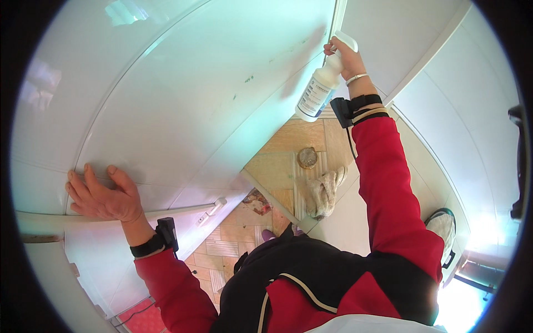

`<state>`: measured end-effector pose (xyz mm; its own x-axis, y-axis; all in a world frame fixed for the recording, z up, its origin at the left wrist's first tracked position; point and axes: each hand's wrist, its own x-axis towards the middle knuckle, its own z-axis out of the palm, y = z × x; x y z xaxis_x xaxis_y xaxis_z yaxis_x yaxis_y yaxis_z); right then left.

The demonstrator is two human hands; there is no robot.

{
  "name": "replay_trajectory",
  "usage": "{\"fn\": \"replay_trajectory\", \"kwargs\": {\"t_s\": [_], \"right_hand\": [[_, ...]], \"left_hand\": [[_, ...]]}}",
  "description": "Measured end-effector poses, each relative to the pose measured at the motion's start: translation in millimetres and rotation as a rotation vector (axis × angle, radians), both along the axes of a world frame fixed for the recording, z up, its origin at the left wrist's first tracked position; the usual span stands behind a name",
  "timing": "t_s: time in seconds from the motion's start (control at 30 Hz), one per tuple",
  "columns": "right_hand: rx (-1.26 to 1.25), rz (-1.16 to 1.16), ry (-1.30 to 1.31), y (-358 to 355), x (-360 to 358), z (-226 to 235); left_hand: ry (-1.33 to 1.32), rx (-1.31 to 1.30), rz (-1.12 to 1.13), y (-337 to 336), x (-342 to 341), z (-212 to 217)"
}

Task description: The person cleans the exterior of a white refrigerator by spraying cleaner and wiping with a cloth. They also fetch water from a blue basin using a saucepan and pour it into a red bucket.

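My right hand (345, 58) is closed round the neck and trigger of a white spray bottle (315, 95), held tilted beside the edge of a white door (166, 111). The bottle carries a printed label, and its nozzle is near the door's far edge. A few small dark green marks (249, 79) dot the glossy door surface. At the left, my left hand (105, 195) lies against the white door with its fingers spread and holds nothing. Both wrists wear black straps with small boxes.
A white door handle (214, 211) juts from the door near my body. On the wood-patterned floor (288, 136) are a round brownish object (307, 157) and a crumpled whitish cloth-like thing (322, 193). White wall panels (444, 83) rise on the right.
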<state>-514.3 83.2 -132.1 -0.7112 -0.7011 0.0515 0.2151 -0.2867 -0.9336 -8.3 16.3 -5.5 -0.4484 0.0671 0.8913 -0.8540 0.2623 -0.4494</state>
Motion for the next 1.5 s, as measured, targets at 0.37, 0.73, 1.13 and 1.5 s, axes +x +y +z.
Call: {"fn": "replay_trajectory", "kwargs": {"t_s": [0.37,0.73,1.13,1.5], "right_hand": [[-0.040,0.013,0.006,6,-6,-4],[-0.085,0.037,-0.039,48,34,-17],[0.021,-0.113,-0.166,164,190,-72],[0.400,-1.055,0.398,333,118,-146]], "left_hand": [[-0.019,0.008,0.013,-2,1,0],[-0.040,-0.038,0.063,-2,3,-1],[-0.076,-0.011,0.168,-20,21,-2],[-0.035,-0.062,0.102,-12,11,-7]]}}
